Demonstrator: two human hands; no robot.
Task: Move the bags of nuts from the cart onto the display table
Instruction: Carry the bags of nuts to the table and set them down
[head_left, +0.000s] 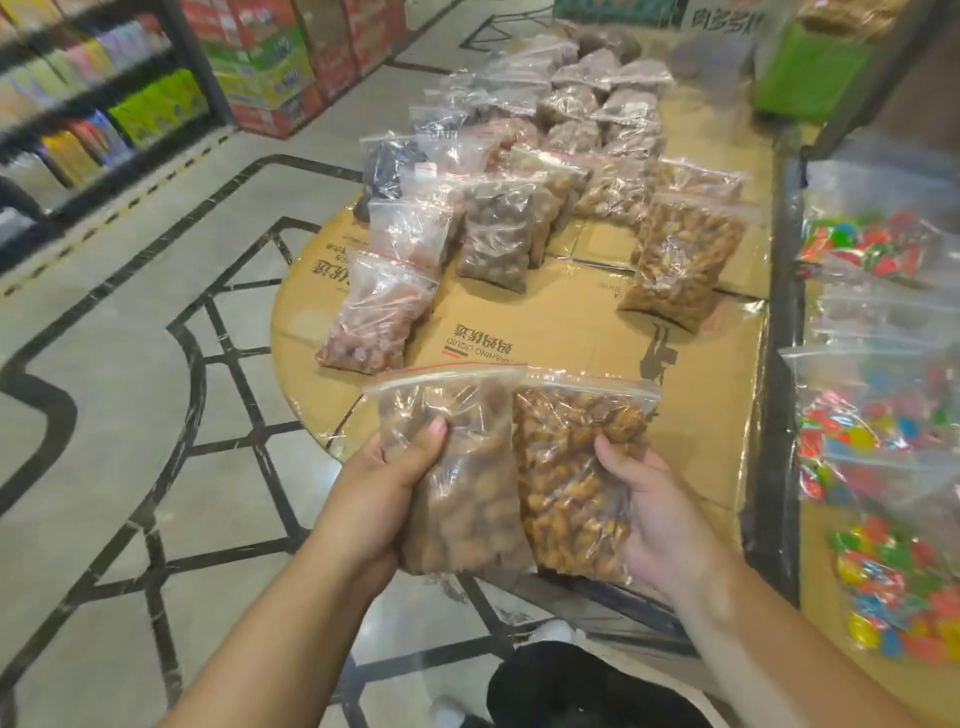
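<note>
The left hand curls its fingers round a clear zip bag of brown nuts, the right hand round a clear zip bag of golden nuts, both over the near edge of the cardboard-covered desk, where an early release could let them slide off.

A glossy grey tiled floor with black inlaid lines runs past dark shelving of colourful packets and stacked red-and-green cartons.
</note>
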